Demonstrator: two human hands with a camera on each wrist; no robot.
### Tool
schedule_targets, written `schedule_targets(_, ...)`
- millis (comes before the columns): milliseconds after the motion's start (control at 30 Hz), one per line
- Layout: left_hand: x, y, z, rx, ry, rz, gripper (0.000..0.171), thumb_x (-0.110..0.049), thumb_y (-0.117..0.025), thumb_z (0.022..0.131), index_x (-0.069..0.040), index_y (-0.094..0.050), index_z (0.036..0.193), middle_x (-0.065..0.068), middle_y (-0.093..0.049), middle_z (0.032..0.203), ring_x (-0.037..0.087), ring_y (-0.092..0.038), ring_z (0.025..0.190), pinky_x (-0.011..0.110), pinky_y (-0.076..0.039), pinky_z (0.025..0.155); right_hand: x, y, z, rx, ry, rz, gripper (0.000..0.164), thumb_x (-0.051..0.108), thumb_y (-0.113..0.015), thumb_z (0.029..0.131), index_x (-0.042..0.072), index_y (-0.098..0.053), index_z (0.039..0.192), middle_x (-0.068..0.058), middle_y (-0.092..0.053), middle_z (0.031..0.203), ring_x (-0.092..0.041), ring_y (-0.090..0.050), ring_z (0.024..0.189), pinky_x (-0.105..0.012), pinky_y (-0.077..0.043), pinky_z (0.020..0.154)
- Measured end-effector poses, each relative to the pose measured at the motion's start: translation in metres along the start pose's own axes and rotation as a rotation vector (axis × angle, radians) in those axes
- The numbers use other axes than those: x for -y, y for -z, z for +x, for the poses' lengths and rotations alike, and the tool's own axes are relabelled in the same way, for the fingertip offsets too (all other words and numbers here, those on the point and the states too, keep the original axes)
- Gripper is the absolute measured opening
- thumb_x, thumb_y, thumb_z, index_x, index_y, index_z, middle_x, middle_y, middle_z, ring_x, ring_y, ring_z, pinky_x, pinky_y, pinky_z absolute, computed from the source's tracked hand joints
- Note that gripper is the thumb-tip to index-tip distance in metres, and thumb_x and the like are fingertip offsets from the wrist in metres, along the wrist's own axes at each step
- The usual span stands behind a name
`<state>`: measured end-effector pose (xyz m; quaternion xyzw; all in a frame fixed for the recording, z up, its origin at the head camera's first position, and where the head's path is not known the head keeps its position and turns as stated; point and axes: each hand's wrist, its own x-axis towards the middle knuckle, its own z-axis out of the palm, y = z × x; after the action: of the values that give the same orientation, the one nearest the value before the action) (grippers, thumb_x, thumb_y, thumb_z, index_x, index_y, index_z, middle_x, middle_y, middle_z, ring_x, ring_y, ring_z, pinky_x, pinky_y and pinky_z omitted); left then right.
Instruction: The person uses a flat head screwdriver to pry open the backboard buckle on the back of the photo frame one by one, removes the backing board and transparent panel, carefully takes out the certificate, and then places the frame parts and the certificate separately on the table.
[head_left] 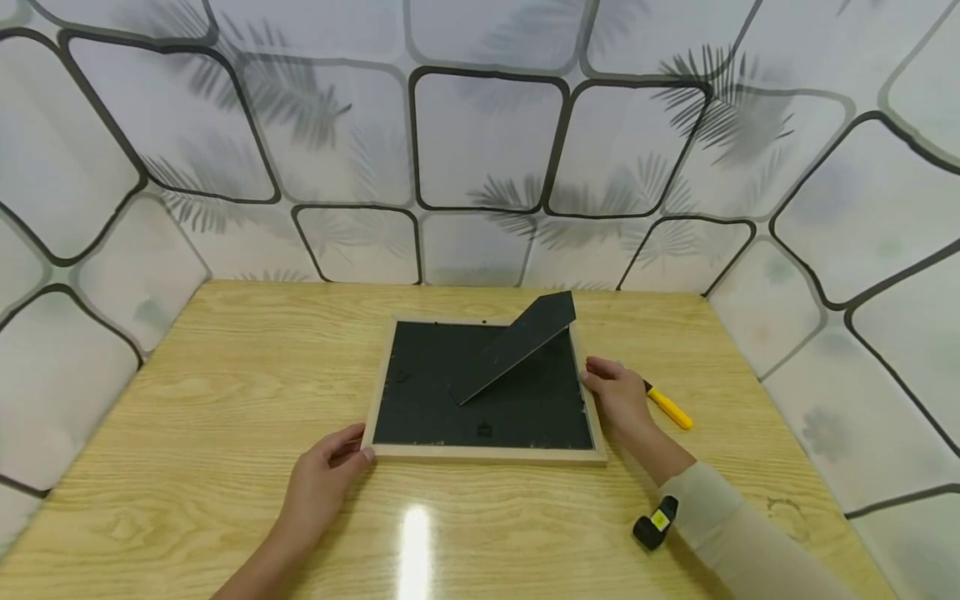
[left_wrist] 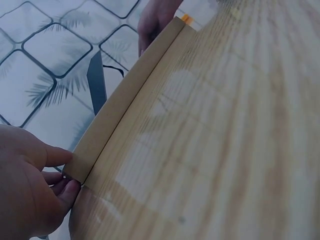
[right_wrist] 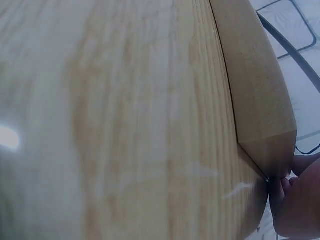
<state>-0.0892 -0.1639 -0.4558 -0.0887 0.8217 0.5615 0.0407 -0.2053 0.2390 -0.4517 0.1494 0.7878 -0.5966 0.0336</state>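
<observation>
Face down on the wooden table lies a picture frame point(head_left: 487, 454) with a pale wood border, seen also in the left wrist view as a light wooden edge point(left_wrist: 125, 100). Its black backing point(head_left: 427, 383) is up, and a black easel stand point(head_left: 517, 346) tilts up from it toward the far right. My left hand point(head_left: 322, 479) holds the near left corner, thumb at the front edge and fingers by the side. On the right border my right hand point(head_left: 621, 400) grips the edge; its lower fingers are partly hidden. In the right wrist view the fingers point(right_wrist: 300, 200) are by the frame's corner.
A yellow-handled tool point(head_left: 670, 408) lies just right of my right hand, its tip partly hidden behind the hand. A black device with a yellow label point(head_left: 655, 522) is at my right wrist. Patterned panels point(head_left: 487, 142) stand behind the table point(head_left: 225, 417) and along both sides.
</observation>
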Motion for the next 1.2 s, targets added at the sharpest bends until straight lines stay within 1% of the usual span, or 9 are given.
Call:
schedule_targets(167, -0.001, 0.000, 0.003, 0.014, -0.004, 0.011, 0.049, -0.021, -0.067, 0.099, -0.004, -0.056, 0.143, 0.015, -0.064, 0.135, 0.025, -0.062, 0.119, 0.014, -0.049, 0.086, -0.002, 0.002, -0.003, 0.000, 0.015, -0.005, 0.046, 0.012, -0.060, 0.101, 0.001, -0.052, 0.146, -0.019, -0.053, 0.146, -0.026, -0.049, 0.133, -0.026, -0.045, 0.104)
schedule_targets(267, -0.001, 0.001, 0.008, 0.027, -0.014, 0.034, 0.049, -0.023, -0.066, 0.100, -0.005, -0.055, 0.144, 0.014, -0.063, 0.135, 0.025, -0.061, 0.119, 0.015, -0.049, 0.087, -0.003, 0.006, -0.008, -0.002, 0.024, -0.043, 0.045, 0.012, -0.061, 0.101, 0.001, -0.054, 0.144, -0.019, -0.055, 0.145, -0.026, -0.050, 0.131, -0.021, -0.046, 0.098)
schedule_targets(400, 0.001, 0.006, 0.018, 0.028, -0.035, 0.061, 0.047, -0.024, -0.064, 0.101, -0.007, -0.056, 0.143, 0.014, -0.063, 0.134, 0.025, -0.061, 0.120, 0.017, -0.048, 0.087, -0.005, 0.010, -0.018, 0.008, 0.030, -0.112, 0.046, 0.017, -0.062, 0.101, 0.002, -0.054, 0.144, -0.018, -0.056, 0.144, -0.026, -0.052, 0.132, -0.012, -0.046, 0.090)
schedule_targets(500, 0.002, 0.012, 0.027, 0.044, -0.029, 0.061, 0.048, -0.027, -0.064, 0.101, -0.008, -0.056, 0.144, 0.014, -0.063, 0.135, 0.025, -0.061, 0.120, 0.018, -0.049, 0.088, -0.007, 0.010, -0.026, -0.002, 0.027, -0.120, 0.047, 0.019, -0.064, 0.100, 0.002, -0.055, 0.144, -0.018, -0.059, 0.141, -0.025, -0.053, 0.129, -0.008, -0.045, 0.084)
schedule_targets(633, 0.004, 0.022, 0.042, 0.059, -0.050, 0.082, 0.048, -0.029, -0.062, 0.102, -0.007, -0.055, 0.144, 0.016, -0.062, 0.137, 0.026, -0.059, 0.123, 0.014, -0.047, 0.087, -0.009, 0.005, -0.041, -0.031, 0.007, -0.088, 0.046, 0.017, -0.064, 0.100, 0.002, -0.056, 0.142, -0.018, -0.061, 0.137, -0.021, -0.057, 0.122, -0.008, -0.047, 0.081)
schedule_targets(767, 0.006, 0.029, 0.060, 0.049, -0.129, 0.111, 0.047, -0.027, -0.061, 0.103, -0.004, -0.056, 0.143, 0.019, -0.061, 0.139, 0.030, -0.057, 0.127, 0.008, -0.044, 0.086, -0.011, -0.002, -0.056, -0.057, -0.010, -0.052, 0.045, 0.015, -0.065, 0.099, 0.002, -0.056, 0.142, -0.018, -0.061, 0.136, -0.018, -0.061, 0.114, -0.011, -0.051, 0.082)
schedule_targets(933, 0.007, 0.032, 0.079, 0.053, -0.186, 0.114, 0.044, -0.026, -0.059, 0.104, -0.002, -0.058, 0.141, 0.020, -0.060, 0.140, 0.031, -0.055, 0.129, 0.005, -0.042, 0.085, -0.014, -0.006, -0.072, -0.070, -0.005, -0.007, 0.044, 0.012, -0.064, 0.099, 0.001, -0.056, 0.141, -0.019, -0.061, 0.134, -0.012, -0.063, 0.106, -0.014, -0.053, 0.082)
schedule_targets(1067, 0.007, 0.032, 0.084, 0.047, -0.199, 0.125, 0.045, -0.027, -0.059, 0.103, -0.002, -0.058, 0.141, 0.021, -0.060, 0.140, 0.031, -0.054, 0.130, 0.003, -0.040, 0.085, -0.015, -0.002, -0.079, -0.044, 0.008, -0.012, 0.043, 0.011, -0.062, 0.101, -0.001, -0.055, 0.141, -0.020, -0.061, 0.134, -0.010, -0.064, 0.103, -0.016, -0.055, 0.084)
schedule_targets(1200, 0.006, 0.030, 0.080, -0.007, -0.151, 0.134, 0.046, -0.033, -0.060, 0.103, -0.005, -0.060, 0.139, 0.017, -0.062, 0.138, 0.025, -0.057, 0.124, 0.005, -0.042, 0.083, -0.013, 0.012, -0.070, -0.054, 0.042, -0.102, 0.042, 0.013, -0.061, 0.102, -0.001, -0.056, 0.140, -0.020, -0.061, 0.136, -0.016, -0.063, 0.109, -0.011, -0.051, 0.082)
